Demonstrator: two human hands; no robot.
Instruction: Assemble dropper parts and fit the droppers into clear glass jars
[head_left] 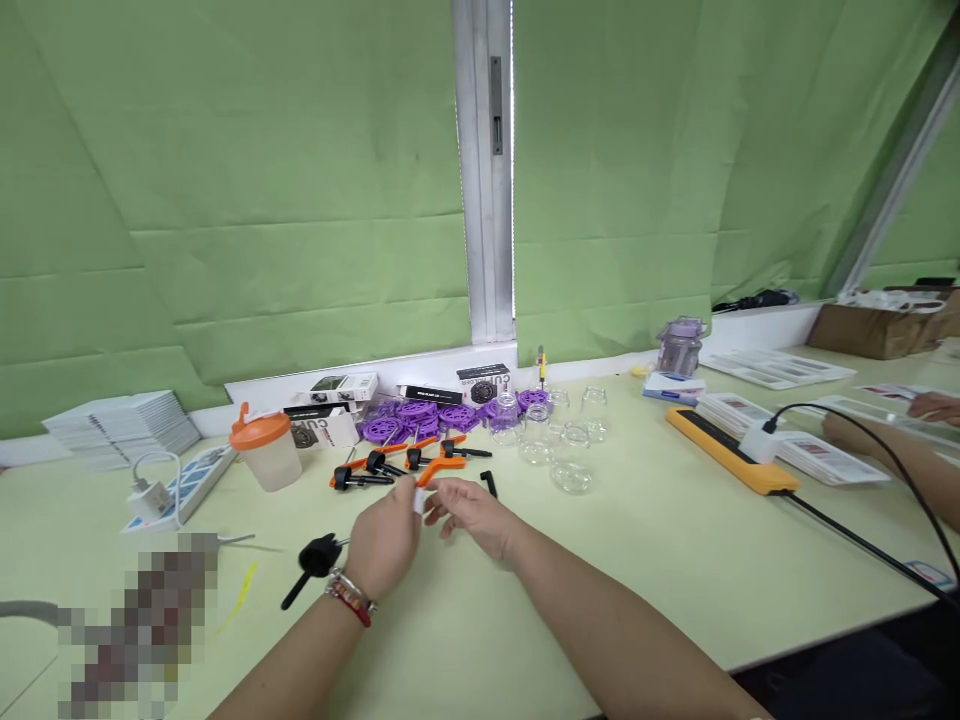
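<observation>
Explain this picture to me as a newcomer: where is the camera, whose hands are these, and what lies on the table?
The one picture comes from a camera worn on a person's head, looking forward and down, so the two bare arms reaching in from below are that person's own. The left hand, with a bracelet at the wrist, and the right hand meet over a pale green table and pinch a small white piece between the fingertips; it is too small to identify. Just beyond lie orange-and-black parts, purple round parts, small clear glass jars and an orange-lidded cup. A black part lies left of the hands. At the right edge, another person's arm rests beside a long yellow device.
</observation>
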